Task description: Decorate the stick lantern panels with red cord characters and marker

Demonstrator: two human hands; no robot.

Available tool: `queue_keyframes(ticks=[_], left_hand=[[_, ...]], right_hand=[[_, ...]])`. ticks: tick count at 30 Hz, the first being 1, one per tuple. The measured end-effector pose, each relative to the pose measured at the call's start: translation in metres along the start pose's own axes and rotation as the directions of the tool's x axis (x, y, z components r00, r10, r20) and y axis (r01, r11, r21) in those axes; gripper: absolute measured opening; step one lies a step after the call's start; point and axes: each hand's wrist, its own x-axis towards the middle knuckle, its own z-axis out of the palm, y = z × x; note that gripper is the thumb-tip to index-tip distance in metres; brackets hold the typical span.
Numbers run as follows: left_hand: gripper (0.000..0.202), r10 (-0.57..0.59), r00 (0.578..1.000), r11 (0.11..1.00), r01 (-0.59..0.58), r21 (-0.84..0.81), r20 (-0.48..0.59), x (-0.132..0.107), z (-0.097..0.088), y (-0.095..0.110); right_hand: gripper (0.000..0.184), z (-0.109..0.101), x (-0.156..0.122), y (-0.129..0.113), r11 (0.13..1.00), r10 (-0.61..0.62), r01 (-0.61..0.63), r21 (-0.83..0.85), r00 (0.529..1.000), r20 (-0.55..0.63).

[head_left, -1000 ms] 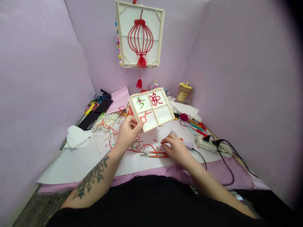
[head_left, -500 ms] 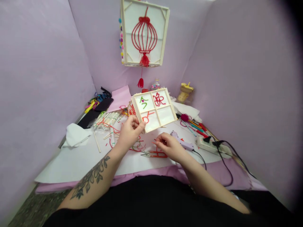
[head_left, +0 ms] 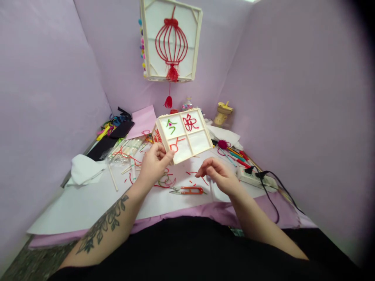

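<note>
My left hand [head_left: 156,163] is closed on the lower left corner of a small wooden-framed lantern [head_left: 191,142], tilted above the table. Its white face has four panes: a green character top left, a red one top right, red strokes bottom left and a bare pane bottom right. More red strokes show on its left side. To the right and below, my right hand [head_left: 218,175] hovers with curled fingers apart, and I see nothing held in it. Beneath its fingertips lie short red yarn pieces [head_left: 191,182]. Orange-handled thread snips [head_left: 190,190] rest nearby on the white paper.
A larger lantern [head_left: 190,43] with a red tassel hangs above the back. At right are a power strip [head_left: 258,180] with black cables, pens and a magenta yarn ball [head_left: 222,144]. Bagged sticks [head_left: 125,150], white cloth [head_left: 86,168] and pink paper [head_left: 143,121] lie left.
My right hand has moved slightly right and its fingers have opened; the red yarn piece it pinched is out of its grip. It now covers the glue gun. My left hand still holds the lantern.
</note>
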Motion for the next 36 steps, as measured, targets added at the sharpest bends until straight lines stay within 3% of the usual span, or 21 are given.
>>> queue_keyframes(ticks=[1,3,5,7,9,12,18,23,26,28,30,32,36], left_hand=[[0.028,0.001,1.0,1.0,-0.001,0.005,-0.003,0.0,0.0,0.0],[0.028,0.0,1.0,1.0,0.001,0.017,-0.005,-0.001,0.0,-0.001],[0.028,-0.003,1.0,1.0,0.003,0.031,-0.004,-0.001,0.0,-0.001],[0.029,0.003,1.0,0.999,-0.003,0.034,-0.002,-0.001,0.0,-0.001],[0.029,0.007,1.0,1.0,-0.007,0.027,0.001,-0.001,0.0,-0.001],[0.029,0.002,1.0,1.0,-0.003,0.017,0.006,-0.001,0.0,0.0],[0.029,-0.002,1.0,1.0,0.001,0.014,0.008,-0.002,0.001,0.002],[0.028,-0.011,1.0,1.0,0.011,0.019,0.006,-0.002,0.0,0.002],[0.028,-0.01,1.0,1.0,0.01,0.016,0.0,-0.002,0.0,0.002],[0.029,-0.017,1.0,1.0,0.017,0.017,0.006,-0.002,0.0,0.002],[0.029,-0.02,1.0,1.0,0.02,0.02,0.012,-0.003,0.0,0.002],[0.029,-0.018,1.0,1.0,0.017,0.024,0.013,-0.003,-0.001,0.002],[0.028,-0.008,1.0,1.0,0.007,0.017,0.029,-0.003,-0.001,0.0]], right_hand=[[0.022,-0.008,0.002,0.004,0.978,-0.028,0.042,-0.206,0.997,0.074],[0.018,-0.023,0.008,0.012,0.825,-0.043,0.154,-0.543,0.976,0.211],[0.017,-0.033,0.015,0.017,0.684,-0.041,0.218,-0.696,0.964,0.261],[0.019,-0.034,0.021,0.021,0.621,-0.033,0.161,-0.767,0.983,0.179],[0.018,-0.027,0.027,0.024,0.575,0.023,0.015,-0.818,0.999,0.034],[0.017,-0.006,0.036,0.026,0.506,0.135,-0.171,-0.845,0.984,-0.118],[0.019,0.025,0.056,0.029,0.486,0.17,-0.249,-0.838,0.967,-0.19],[0.011,0.018,0.036,0.017,0.588,0.172,-0.156,-0.794,0.983,-0.066],[0.009,0.009,0.012,-0.011,0.721,-0.005,0.043,-0.692,0.998,0.057],[0.009,0.003,0.004,-0.034,0.714,-0.213,0.241,-0.657,0.969,0.124],[0.009,-0.003,0.006,-0.054,0.589,-0.407,0.397,-0.703,0.898,0.166],[0.011,-0.007,0.019,-0.067,0.427,-0.531,0.476,-0.769,0.82,0.212],[0.017,-0.009,0.052,-0.077,0.222,-0.602,0.534,-0.816,0.733,0.316]])
